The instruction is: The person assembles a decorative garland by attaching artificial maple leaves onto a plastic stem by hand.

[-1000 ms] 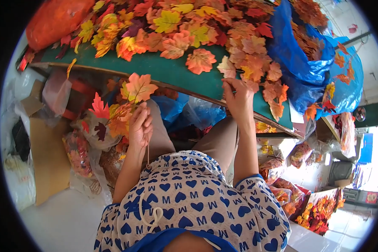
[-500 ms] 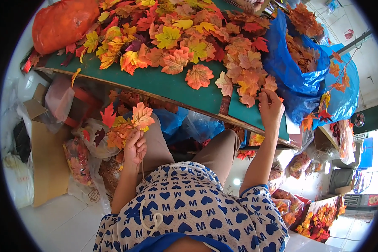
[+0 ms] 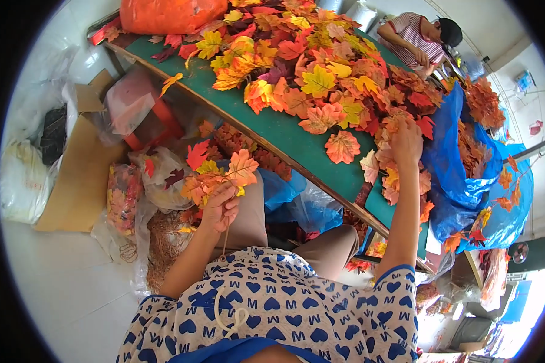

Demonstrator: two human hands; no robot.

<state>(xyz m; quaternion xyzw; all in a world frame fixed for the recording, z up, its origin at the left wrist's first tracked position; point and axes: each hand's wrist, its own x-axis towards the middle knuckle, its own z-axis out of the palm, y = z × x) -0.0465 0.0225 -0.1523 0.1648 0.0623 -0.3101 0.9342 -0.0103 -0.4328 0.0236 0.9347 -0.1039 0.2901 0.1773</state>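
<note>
Craft workshop: green worktable heaped with artificial leaves, stock bags, cartons around.

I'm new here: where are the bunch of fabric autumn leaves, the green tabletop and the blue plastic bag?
bunch of fabric autumn leaves (image 3: 221,175), head view, orange leaf.
green tabletop (image 3: 266,127), head view, bare surface.
blue plastic bag (image 3: 451,175), head view, side.

Garment: white short-sleeved top printed with blue hearts and letters, blue sleeve hems, cream drawstring cord at chest. Tan trousers. Forearms bare.
</note>
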